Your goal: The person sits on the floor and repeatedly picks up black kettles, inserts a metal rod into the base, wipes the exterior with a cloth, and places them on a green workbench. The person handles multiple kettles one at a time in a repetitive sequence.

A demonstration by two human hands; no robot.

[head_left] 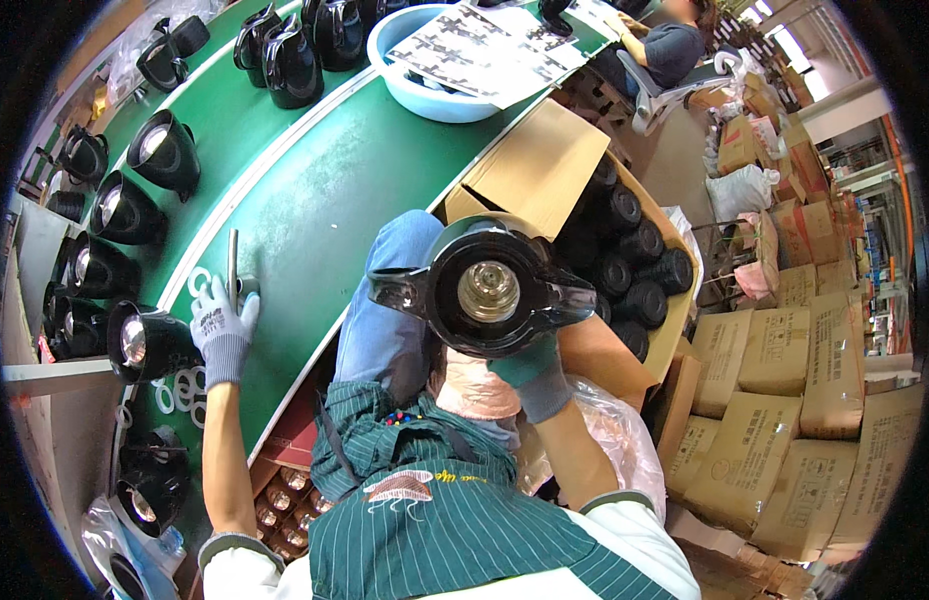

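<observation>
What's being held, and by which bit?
The right hand holds a black jug below its rim. The left hand is at a metal tool; whether it's gripped, I can't tell.

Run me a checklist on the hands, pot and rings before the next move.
1. Pot supported: ok, the right hand holds it from its near side.
2. Pot's opening unobstructed: ok, the shiny liner shows inside.
3. Pot resting on the table: not ok, it is held over the lap.
4. Left hand gripping the metal tool: cannot tell, it is at the tool but the grip is unclear.
5. White rings nearby: ok, several lie by the left hand.
</observation>
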